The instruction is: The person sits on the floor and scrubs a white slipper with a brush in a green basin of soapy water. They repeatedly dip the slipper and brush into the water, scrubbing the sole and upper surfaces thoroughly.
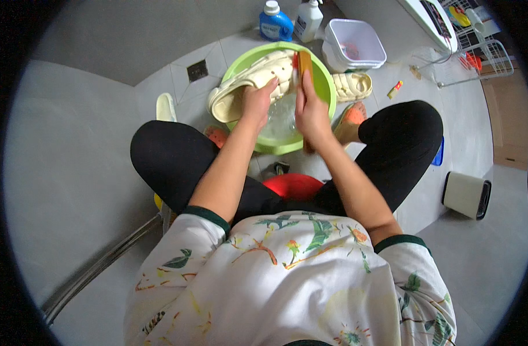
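Note:
A cream clog [223, 105] with holes in its top is tilted over the light green basin [278, 149]. My left hand [256, 105] grips it at the opening, thumb on the upper and the other fingers hidden. In my right hand [314, 118] is a wooden scrubbing brush [305, 62], its far end against or very close to the clog's toe. Cloudy water [282, 118] shows in the basin below my hands. A second cream clog [353, 86] lies on the floor just right of the basin.
Behind the basin stand a blue bottle [275, 24], a white pump bottle [308, 22] and a clear square tub [356, 43]. A floor drain [197, 71] is at left. Between my knees is a red basin [292, 185]. A bin [466, 195] sits at right, beyond my knee.

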Demonstrator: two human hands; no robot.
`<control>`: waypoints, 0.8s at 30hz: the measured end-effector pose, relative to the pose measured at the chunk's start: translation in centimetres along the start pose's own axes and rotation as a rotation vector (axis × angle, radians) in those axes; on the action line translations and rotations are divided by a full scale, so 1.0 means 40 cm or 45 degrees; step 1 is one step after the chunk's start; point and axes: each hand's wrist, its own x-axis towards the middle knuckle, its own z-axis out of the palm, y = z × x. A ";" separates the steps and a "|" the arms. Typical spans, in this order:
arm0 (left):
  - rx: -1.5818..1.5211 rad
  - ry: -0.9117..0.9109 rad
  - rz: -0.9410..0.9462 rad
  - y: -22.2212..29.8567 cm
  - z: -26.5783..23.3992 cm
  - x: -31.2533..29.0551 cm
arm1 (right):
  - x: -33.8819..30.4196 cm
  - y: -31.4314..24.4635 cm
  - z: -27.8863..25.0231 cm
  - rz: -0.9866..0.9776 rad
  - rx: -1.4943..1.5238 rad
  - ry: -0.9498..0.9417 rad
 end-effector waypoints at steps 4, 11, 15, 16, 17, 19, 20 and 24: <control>-0.009 0.015 0.111 -0.010 0.005 0.011 | 0.090 0.012 0.007 0.171 -0.018 0.045; 0.041 0.021 -0.026 -0.020 -0.016 0.031 | -0.012 -0.010 0.007 -0.017 -0.229 -0.133; -0.090 -0.076 0.058 -0.003 -0.017 0.007 | 0.131 0.069 -0.027 0.257 0.028 0.041; -0.112 -0.114 0.099 0.004 -0.018 0.001 | 0.142 0.088 -0.041 0.245 0.127 0.122; -0.135 -0.152 0.140 0.009 -0.019 -0.002 | 0.139 0.106 -0.047 0.272 0.228 0.148; -0.211 -0.274 0.209 0.007 -0.026 0.003 | 0.114 0.113 -0.062 0.320 0.418 0.169; -0.255 -0.314 0.218 0.009 -0.027 0.011 | 0.113 0.131 -0.050 0.338 0.520 0.178; -0.382 -0.413 0.243 0.016 -0.027 0.013 | 0.069 0.088 -0.058 0.627 1.034 0.040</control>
